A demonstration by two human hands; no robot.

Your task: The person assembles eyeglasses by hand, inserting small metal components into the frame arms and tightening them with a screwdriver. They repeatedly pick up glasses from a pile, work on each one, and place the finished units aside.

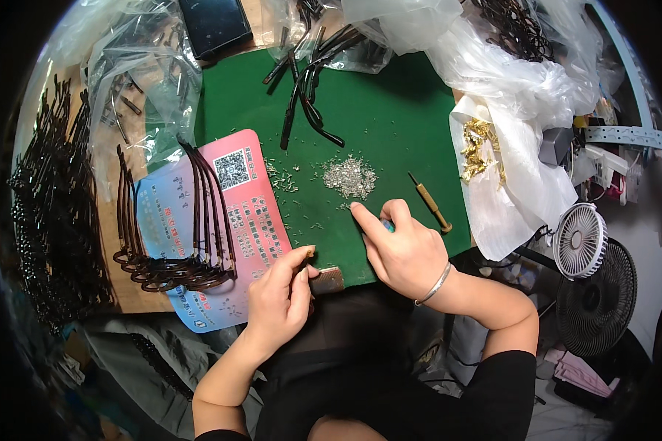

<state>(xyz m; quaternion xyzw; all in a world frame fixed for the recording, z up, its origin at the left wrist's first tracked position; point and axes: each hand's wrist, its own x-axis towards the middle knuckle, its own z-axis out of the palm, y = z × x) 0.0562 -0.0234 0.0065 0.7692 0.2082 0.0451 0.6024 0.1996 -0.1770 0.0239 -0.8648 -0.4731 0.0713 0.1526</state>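
My left hand is closed at the mat's near edge, pinching a small gold-coloured piece between thumb and forefinger. Just beside it a brown-grey block sits on that edge. My right hand reaches its forefinger to the near side of a heap of tiny silver screws. A blue object peeks out from its curled fingers; most of it is hidden. Farther right lies a brass-coloured screwdriver, apart from the hand. All this rests on a green mat.
Brown eyeglass frames stand stacked on a pink-and-blue printed sheet. Dark temple arms lie at the back, more at far left. Gold parts sit on white wrapping. A phone and small fan are farther out.
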